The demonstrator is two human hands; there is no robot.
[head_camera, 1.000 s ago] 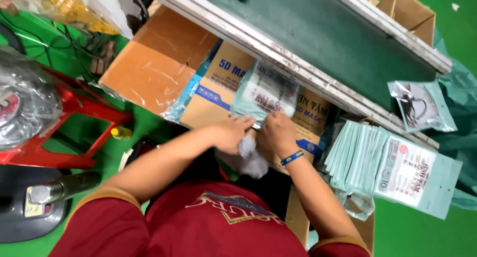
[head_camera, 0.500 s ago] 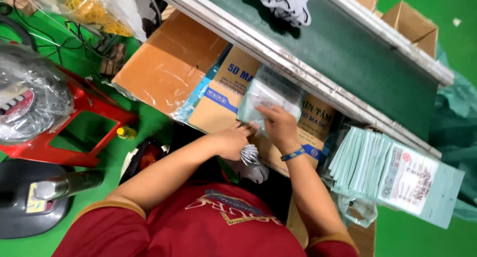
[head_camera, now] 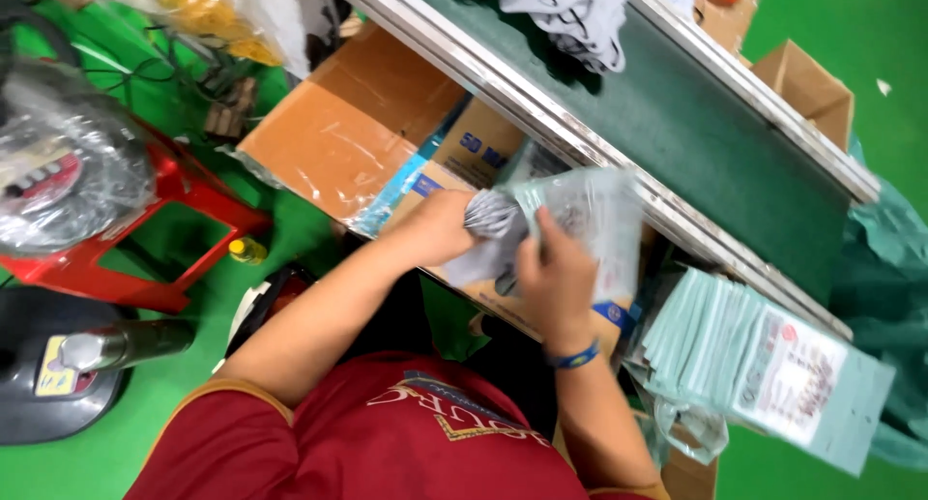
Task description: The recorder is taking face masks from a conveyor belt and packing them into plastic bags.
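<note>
My left hand grips a bunched grey face mask at the mouth of a clear plastic pouch. My right hand, with a blue wristband, holds that pouch by its lower edge. Both hands are raised in front of a printed cardboard box, just below the edge of a dark green conveyor belt. The mask looks partly inside the pouch; how deep is blurred.
More grey masks lie on the belt. A stack of pale green printed pouches sits at my right. A taped cardboard box, a red stool with a plastic-wrapped bundle, and open cartons beyond the belt surround me.
Both hands have risen from near my lap toward the belt edge. The mask has gone from hanging below the hands to being pressed into the pouch's opening.
</note>
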